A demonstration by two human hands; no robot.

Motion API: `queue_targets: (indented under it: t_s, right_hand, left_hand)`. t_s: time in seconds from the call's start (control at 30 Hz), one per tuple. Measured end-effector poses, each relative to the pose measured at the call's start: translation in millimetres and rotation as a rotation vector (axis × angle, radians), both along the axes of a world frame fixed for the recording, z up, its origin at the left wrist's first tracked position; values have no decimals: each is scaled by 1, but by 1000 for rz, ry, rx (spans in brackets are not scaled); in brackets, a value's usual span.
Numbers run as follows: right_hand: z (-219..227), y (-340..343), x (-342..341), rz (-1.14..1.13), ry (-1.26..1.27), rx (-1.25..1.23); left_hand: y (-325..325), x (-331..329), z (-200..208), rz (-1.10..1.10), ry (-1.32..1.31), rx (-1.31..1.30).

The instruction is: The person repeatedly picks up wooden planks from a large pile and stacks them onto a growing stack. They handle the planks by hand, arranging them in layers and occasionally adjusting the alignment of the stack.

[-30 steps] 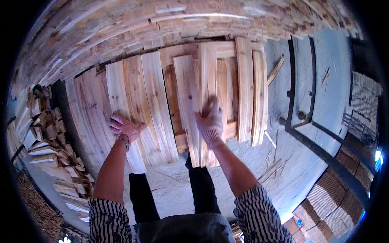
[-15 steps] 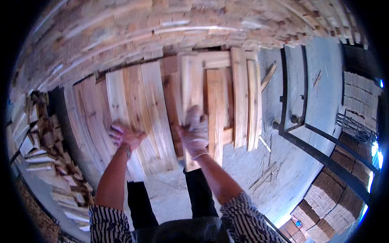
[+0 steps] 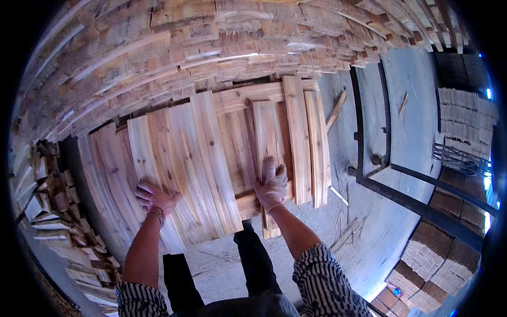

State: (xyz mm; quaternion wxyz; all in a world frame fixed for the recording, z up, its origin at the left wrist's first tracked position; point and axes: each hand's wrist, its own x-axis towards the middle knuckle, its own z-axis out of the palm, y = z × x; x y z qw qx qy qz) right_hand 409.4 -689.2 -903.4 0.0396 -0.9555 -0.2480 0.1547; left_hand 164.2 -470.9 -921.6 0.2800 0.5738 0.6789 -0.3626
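Both my hands wear pale gloves. My left hand [image 3: 157,199] lies with fingers spread on a row of light wooden planks [image 3: 179,164], set edge to edge. Farther right, my right hand [image 3: 272,189] is over a narrow wooden board [image 3: 268,127], its thumb along the left edge and its fingers bent over the top and right side. The glove hides part of that board, whose near end shows below my wrist. Under it is a layer of darker planks [image 3: 235,132] with a crosspiece [image 3: 251,96] at the far end.
Two loose boards [image 3: 297,137] lie side by side right of my hand. A tall wall of stacked timber [image 3: 211,37] rises beyond. Offcuts [image 3: 58,211] are heaped at left. A dark metal frame [image 3: 362,132] stands on the concrete floor [image 3: 338,253]; stacked wood bundles [image 3: 422,245] line the right side.
A board under my right hand has slid left against the plank row. My right hand has left it and moved right onto the narrow board. My left hand remains on the planks.
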Motion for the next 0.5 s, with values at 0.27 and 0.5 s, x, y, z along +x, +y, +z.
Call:
queue_targets:
  t_s: [0.27,0.5]
  right_hand:
    - [38,33,7,17,260,208]
    - [36,76,3,28,371,197]
  left_hand:
    - [-6,-21,-12,15,51,-8]
    - [-6,-18,-24,-178,112,-78]
